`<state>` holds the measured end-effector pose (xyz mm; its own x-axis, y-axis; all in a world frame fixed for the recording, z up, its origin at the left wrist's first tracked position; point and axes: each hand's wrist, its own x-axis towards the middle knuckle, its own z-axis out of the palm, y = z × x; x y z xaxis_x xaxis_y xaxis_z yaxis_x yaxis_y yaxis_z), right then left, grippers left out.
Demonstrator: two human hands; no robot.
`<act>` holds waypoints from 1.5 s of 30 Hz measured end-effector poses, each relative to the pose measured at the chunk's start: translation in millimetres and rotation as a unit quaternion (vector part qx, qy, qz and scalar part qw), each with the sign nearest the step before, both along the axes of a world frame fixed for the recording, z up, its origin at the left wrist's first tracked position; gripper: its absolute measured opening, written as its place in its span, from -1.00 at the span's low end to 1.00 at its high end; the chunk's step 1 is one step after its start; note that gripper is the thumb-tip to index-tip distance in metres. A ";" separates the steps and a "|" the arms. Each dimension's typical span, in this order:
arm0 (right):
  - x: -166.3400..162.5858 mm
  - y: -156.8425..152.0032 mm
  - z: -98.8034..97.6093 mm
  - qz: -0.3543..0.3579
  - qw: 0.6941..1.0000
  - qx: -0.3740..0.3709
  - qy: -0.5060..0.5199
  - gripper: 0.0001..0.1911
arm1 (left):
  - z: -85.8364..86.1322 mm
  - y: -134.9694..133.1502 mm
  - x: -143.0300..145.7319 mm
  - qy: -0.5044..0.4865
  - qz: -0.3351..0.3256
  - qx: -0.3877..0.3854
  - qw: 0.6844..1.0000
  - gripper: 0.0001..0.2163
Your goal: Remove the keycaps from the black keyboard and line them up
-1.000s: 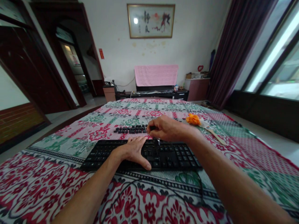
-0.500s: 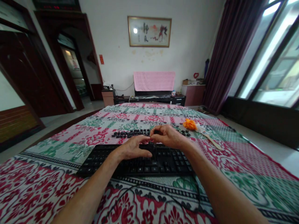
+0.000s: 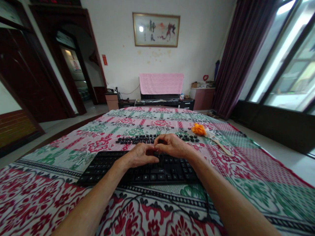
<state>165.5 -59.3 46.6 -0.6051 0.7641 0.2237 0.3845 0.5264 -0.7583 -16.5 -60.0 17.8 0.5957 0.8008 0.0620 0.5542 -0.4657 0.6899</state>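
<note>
A black keyboard [image 3: 105, 165] lies on a flowered cloth [image 3: 44, 200] near me, its cable running toward me. My left hand [image 3: 139, 155] rests over the keyboard's middle with fingers curled down on the keys. My right hand [image 3: 173, 146] is right beside it, fingertips pinched together at the keyboard's upper edge; what they pinch is too small to make out. A row of loose black keycaps [image 3: 134, 140] lies on the cloth just behind the keyboard, with more keycaps [image 3: 190, 138] to the right.
An orange tuft on a light stick [image 3: 199, 130] lies at the right on the cloth. Beyond the table stand a low dark cabinet with a pink cloth [image 3: 161, 83], a doorway at left and dark curtains with windows at right.
My left hand has curled from flat on the keys. My right hand has drawn back from the loose keycaps to meet it over the keyboard. The view has shifted slightly.
</note>
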 end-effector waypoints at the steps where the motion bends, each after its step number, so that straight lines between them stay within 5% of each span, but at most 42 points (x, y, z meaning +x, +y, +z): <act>1: -0.4 0.2 -0.9 0.001 1.000 -0.006 0.002 -0.86 | -0.1 -0.5 0.0 0.012 -0.002 0.002 1.000 -0.69; 15: 1.9 0.6 2.3 0.015 0.999 0.035 -0.014 -0.82 | 2.8 3.3 -0.1 0.091 0.013 0.180 0.979 -0.78; 23: 4.0 9.6 -11.4 0.017 0.998 -0.049 0.029 -0.85 | 2.3 -2.7 0.6 0.089 -0.015 0.116 0.989 -0.77; 40: 5.2 13.0 -14.5 0.002 0.987 -0.108 0.116 -0.89 | -7.4 4.9 2.0 0.011 0.034 0.069 0.997 -0.68; 45: 4.6 12.0 -12.6 -0.014 0.983 -0.127 0.131 -0.89 | -4.3 7.2 -1.0 0.052 0.060 0.130 0.988 -0.73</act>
<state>170.1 -47.4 33.9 -0.5305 0.8308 0.1685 0.1708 0.2995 -0.9387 -17.5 -52.8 13.5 0.5114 0.8310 0.2189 0.6779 -0.5466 0.4916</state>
